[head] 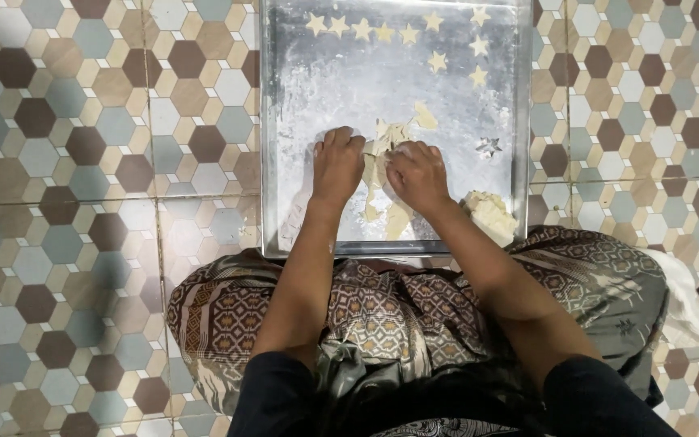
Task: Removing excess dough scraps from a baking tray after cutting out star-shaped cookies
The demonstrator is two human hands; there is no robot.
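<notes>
Hexagon-tiled floor carries a floured metal tray (273, 162). Between the left hand (337, 166) and right hand (418, 174), both curled and pinching it, lies a ragged pale dough sheet (386, 142). Beyond the fingers lie nine dough stars (362, 29); one star cutter (489, 146) and one dough lump (489, 212) sit beside the right hand.

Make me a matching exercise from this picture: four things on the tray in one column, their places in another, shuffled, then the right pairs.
Things:
1. star-shaped dough pieces
2. dough scraps
3. lump of dough
4. star cutter

Places:
A. near right corner of the metal tray
B. along the tray's far edge
C. between the left hand and the right hand
D. alone by the tray's right edge, about halfway up

Pairs: 1-B, 2-C, 3-A, 4-D
</notes>
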